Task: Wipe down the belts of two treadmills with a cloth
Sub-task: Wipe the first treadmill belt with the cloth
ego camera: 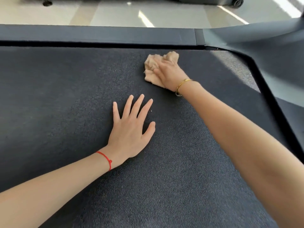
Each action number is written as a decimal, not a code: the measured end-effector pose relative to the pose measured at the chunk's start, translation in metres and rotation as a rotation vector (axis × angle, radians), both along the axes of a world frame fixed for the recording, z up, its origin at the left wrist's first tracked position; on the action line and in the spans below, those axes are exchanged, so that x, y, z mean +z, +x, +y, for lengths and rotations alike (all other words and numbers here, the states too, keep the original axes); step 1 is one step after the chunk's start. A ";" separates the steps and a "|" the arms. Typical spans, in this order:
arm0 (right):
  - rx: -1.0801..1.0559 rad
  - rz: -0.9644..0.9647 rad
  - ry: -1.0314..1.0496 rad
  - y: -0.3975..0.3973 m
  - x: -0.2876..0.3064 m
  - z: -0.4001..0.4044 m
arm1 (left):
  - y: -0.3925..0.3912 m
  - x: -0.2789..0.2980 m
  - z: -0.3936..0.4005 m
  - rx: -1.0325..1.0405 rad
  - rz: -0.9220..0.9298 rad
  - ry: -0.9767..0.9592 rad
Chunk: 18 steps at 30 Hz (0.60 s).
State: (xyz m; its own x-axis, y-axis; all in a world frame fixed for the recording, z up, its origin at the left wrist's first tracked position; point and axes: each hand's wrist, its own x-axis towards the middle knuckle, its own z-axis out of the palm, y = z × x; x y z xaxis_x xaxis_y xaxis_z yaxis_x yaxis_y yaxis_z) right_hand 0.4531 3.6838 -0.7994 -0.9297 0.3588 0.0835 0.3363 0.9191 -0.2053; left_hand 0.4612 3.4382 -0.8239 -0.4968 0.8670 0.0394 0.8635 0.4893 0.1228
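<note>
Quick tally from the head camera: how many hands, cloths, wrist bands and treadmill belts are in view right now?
Hands: 2, left hand flat on the belt, right hand on the cloth
Cloths: 1, beige cloth
Wrist bands: 2, red string, gold bracelet
Treadmill belts: 1, dark belt
Total: 6

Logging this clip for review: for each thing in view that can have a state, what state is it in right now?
cloth: crumpled, pressed onto the belt under the right hand
right hand: closed on the cloth, near the belt's far edge
left hand: empty, flat on the belt, fingers spread
treadmill belt: dark, bare apart from the hands and cloth
</note>
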 end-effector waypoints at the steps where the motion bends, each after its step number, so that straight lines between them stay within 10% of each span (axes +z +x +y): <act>1: 0.064 0.007 0.006 0.007 -0.002 -0.003 | -0.001 0.000 0.000 0.000 -0.010 0.007; 10: -0.090 0.106 -0.030 0.047 -0.007 -0.023 | -0.025 0.001 -0.041 0.049 -0.019 0.014; 18: 0.341 0.084 -0.038 0.077 -0.022 -0.121 | -0.063 0.003 -0.083 0.128 -0.037 -0.006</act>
